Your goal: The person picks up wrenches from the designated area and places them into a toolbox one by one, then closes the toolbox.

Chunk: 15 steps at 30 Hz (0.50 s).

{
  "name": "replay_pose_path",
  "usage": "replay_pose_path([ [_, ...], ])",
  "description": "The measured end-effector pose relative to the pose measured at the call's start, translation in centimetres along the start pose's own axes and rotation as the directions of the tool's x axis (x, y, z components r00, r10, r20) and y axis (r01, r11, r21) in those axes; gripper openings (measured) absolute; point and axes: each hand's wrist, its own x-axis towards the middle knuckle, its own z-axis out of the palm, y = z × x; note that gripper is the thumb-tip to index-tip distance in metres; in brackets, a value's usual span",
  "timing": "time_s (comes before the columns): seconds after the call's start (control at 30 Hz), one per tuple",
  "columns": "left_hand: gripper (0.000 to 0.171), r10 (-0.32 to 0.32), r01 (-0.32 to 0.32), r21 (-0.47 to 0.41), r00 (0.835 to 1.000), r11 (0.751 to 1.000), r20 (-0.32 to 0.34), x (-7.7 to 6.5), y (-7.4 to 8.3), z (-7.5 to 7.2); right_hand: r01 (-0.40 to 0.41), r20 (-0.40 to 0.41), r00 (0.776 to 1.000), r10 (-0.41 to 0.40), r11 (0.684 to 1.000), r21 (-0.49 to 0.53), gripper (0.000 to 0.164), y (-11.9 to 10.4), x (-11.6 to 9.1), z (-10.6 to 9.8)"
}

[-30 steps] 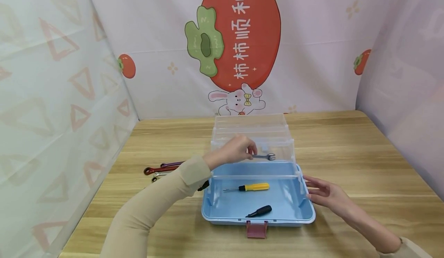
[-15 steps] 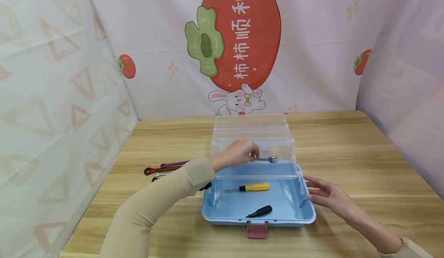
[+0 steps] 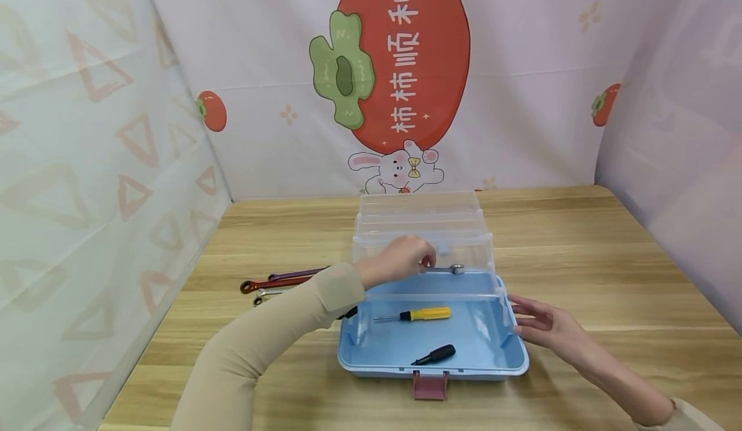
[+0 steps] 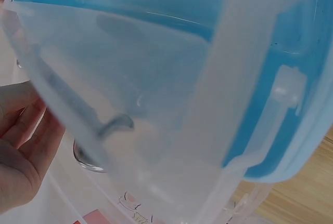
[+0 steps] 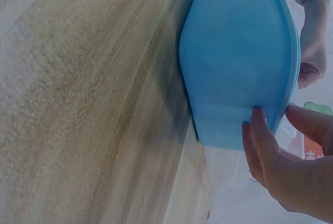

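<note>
My left hand (image 3: 406, 257) pinches a silver wrench (image 3: 447, 269) over the back of the light-blue toolbox (image 3: 388, 372). The wrench's head points right, close to the clear plastic tray section (image 3: 426, 250) that stands raised behind. In the left wrist view that plastic partly covers the wrench, and my fingers (image 4: 44, 141) sit at its edge. My right hand (image 3: 547, 328) touches the toolbox's right side, fingertips on the outer wall and thumb near the rim, as the right wrist view shows. Inside the box lie a yellow-handled screwdriver (image 3: 429, 314) and a short black screwdriver (image 3: 437, 354).
Left of the toolbox, a red wrench (image 3: 272, 283), a purple wrench (image 3: 295, 273) and other wrenches lie on the wooden table (image 3: 580, 244), partly under my left sleeve. A black object (image 3: 350, 313) shows beside the box. The pink latch (image 3: 429, 386) hangs down in front.
My left hand has lowered slightly and shifted right with the wrench, whose head has turned a little. My right hand stays at the toolbox's side.
</note>
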Motion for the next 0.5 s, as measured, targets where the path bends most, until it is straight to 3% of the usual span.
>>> replay_pose_path([
  [0.5,0.016,0.0,0.001,0.104,1.0,0.995,-0.008,0.09,0.0,0.37,-0.019,0.003,1.0,0.019,1.0,-0.014,0.063,-0.09,0.07,0.01],
])
